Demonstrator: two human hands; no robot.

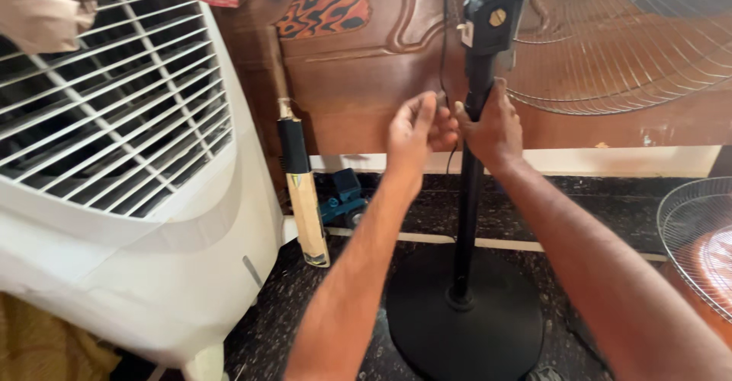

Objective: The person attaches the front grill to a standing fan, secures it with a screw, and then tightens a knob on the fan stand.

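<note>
Both hands meet high on the upright black fan pole (468, 198), whose long axis runs straight up from the round black base (463, 324) on the dark stone floor (320, 289). The right hand (492, 125) is clenched around the pole just below the neck joint (488, 22), its grip wrapping the tube. The left hand (415, 133) sits just beside it on the pole's left, fingers pinched at the thin black cord (443, 45) hanging there (whether it truly grasps the cord, I cannot tell). The right hand is nearer the pole. A white air cooler (137, 198) stands well apart at left.
</note>
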